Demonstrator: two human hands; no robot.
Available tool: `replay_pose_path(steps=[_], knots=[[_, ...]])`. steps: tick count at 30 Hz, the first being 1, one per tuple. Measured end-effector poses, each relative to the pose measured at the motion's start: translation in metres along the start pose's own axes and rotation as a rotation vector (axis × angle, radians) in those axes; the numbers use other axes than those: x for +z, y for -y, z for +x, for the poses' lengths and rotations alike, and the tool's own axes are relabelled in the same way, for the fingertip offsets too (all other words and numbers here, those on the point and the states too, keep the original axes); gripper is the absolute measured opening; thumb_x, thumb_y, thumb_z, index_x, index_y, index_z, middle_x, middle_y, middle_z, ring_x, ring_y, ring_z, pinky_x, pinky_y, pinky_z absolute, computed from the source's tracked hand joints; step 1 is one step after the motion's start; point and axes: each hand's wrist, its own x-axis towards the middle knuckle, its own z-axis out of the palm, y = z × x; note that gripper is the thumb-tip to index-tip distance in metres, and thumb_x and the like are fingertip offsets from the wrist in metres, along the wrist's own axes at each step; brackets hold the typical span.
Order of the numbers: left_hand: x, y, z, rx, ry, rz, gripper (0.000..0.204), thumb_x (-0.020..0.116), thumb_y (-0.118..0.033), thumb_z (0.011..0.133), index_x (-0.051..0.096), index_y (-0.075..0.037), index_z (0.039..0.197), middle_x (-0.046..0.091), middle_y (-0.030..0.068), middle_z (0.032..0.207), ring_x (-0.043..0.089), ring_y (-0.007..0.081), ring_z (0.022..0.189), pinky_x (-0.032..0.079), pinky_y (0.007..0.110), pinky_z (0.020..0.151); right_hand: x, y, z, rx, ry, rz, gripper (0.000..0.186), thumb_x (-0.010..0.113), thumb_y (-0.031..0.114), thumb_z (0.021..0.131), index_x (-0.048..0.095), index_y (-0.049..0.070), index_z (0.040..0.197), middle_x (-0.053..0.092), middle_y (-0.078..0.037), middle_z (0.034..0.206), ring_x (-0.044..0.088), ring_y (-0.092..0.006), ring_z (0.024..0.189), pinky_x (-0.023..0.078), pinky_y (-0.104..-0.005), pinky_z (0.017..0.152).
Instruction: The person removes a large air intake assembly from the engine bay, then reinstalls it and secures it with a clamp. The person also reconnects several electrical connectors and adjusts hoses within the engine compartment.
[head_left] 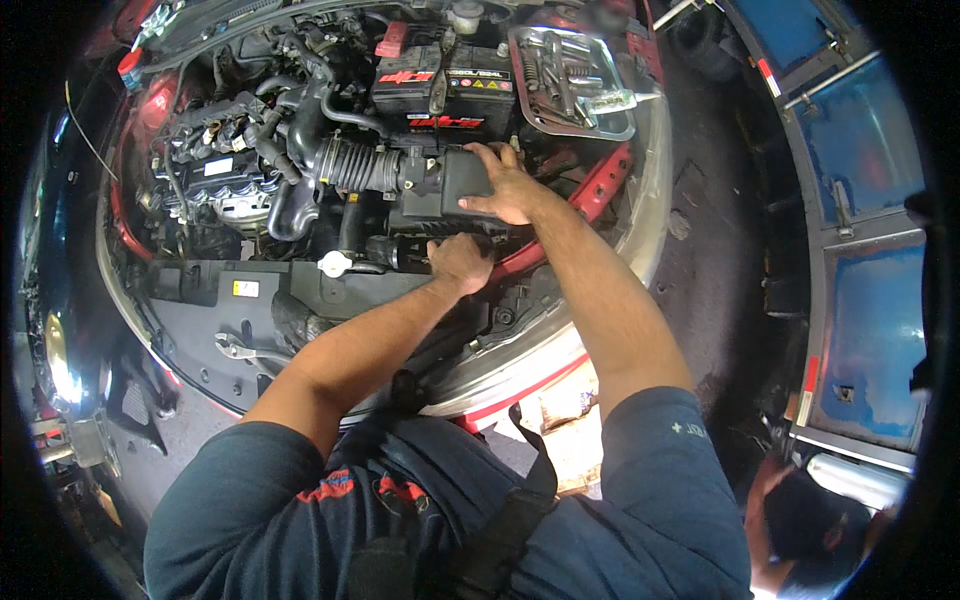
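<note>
In the engine bay, a black air filter box (462,178) joins a ribbed intake hose (362,168) on its left side. My right hand (512,192) grips the box's right end, its thumb toward me and its fingers over the far edge. Lower and nearer, my left hand (462,262) is closed beside the front of the box, next to a short black duct (385,252). Its fingertips are partly hidden among the dark parts, and what they hold cannot be made out.
A car battery (440,95) stands behind the box. A metal tray (615,128) of tools and loose parts rests at the far right. Adjustable pliers (238,348) lie on the front cover. Blue cabinets (865,160) line the right; another person (810,530) is low right.
</note>
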Motion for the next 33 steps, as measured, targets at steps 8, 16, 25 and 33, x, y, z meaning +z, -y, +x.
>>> replay_pose_path(steps=[8,16,25,33], knots=[[-0.095,0.002,0.013,0.332,-0.15,-0.032,0.034,0.059,-0.032,0.093,0.068,-0.007,0.115,0.068,0.0197,0.115,0.062,0.041,0.111,0.044,0.051,0.101,-0.008,-0.051,0.016,0.284,-0.341,0.179,0.077,0.05,0.059,0.096,0.049,-0.004,0.139,0.053,-0.032,0.136,0.048,-0.0442,0.133,0.038,-0.0466,0.113],[-0.067,-0.001,0.063,0.544,-0.66,0.01,0.042,0.058,-0.03,0.092,0.061,0.0,0.121,0.059,0.0199,0.119,0.053,0.0369,0.12,0.038,0.048,0.107,0.017,-0.122,0.072,0.391,-0.057,0.0,0.056,0.056,0.046,0.096,0.069,-0.005,0.114,0.065,-0.03,0.119,0.063,-0.0421,0.114,0.047,-0.046,0.099],[-0.063,0.004,0.065,0.615,-0.737,-0.006,0.043,0.058,-0.029,0.09,0.06,-0.002,0.124,0.061,0.0179,0.115,0.055,0.0363,0.115,0.04,0.049,0.103,0.012,-0.095,0.055,0.381,-0.248,0.529,0.032,0.069,0.028,0.09,0.075,0.001,0.107,0.073,-0.019,0.104,0.067,-0.0267,0.094,0.05,-0.0382,0.086],[-0.064,0.005,0.065,0.625,-0.743,-0.008,0.043,0.059,-0.026,0.087,0.061,-0.001,0.122,0.061,0.0167,0.114,0.055,0.0345,0.113,0.039,0.047,0.105,0.036,-0.094,0.058,0.419,-0.439,0.454,0.04,0.063,0.038,0.095,0.075,0.001,0.107,0.073,-0.019,0.107,0.068,-0.0324,0.102,0.049,-0.0388,0.092]])
